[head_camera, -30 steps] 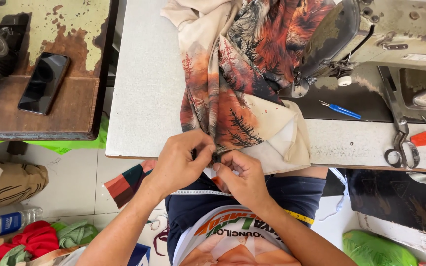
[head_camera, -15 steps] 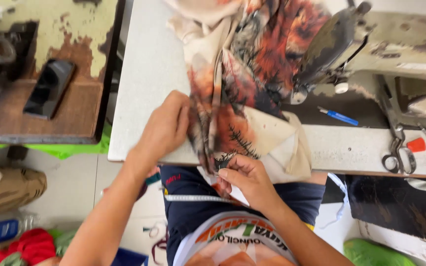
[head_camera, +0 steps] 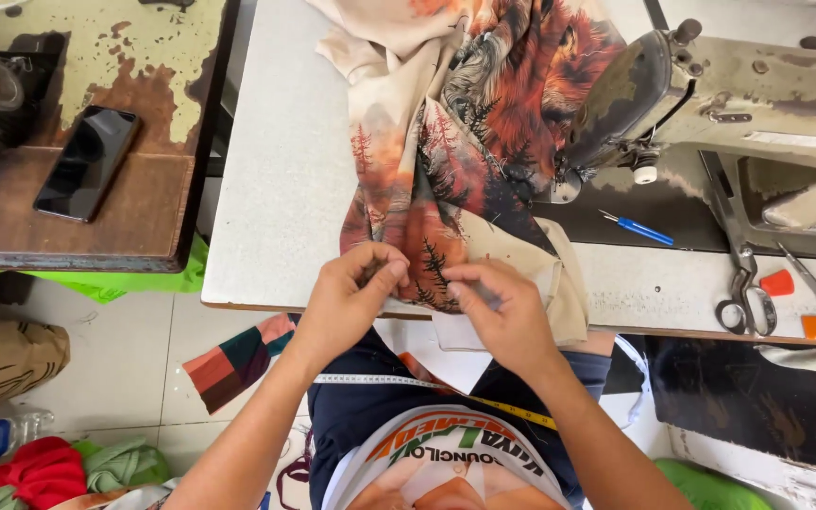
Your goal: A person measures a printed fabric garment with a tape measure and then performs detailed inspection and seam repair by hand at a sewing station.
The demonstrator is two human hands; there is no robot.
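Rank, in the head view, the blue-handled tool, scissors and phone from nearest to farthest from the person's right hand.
From the right hand:
1. Blue-handled tool, on the machine bed, up and to its right.
2. Scissors, farther right on the table.
3. Phone, far left on the worn side table.

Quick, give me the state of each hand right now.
Left hand: closed, pinching the edge of the orange and beige tree-print fabric.
Right hand: closed, pinching the same fabric edge beside it.
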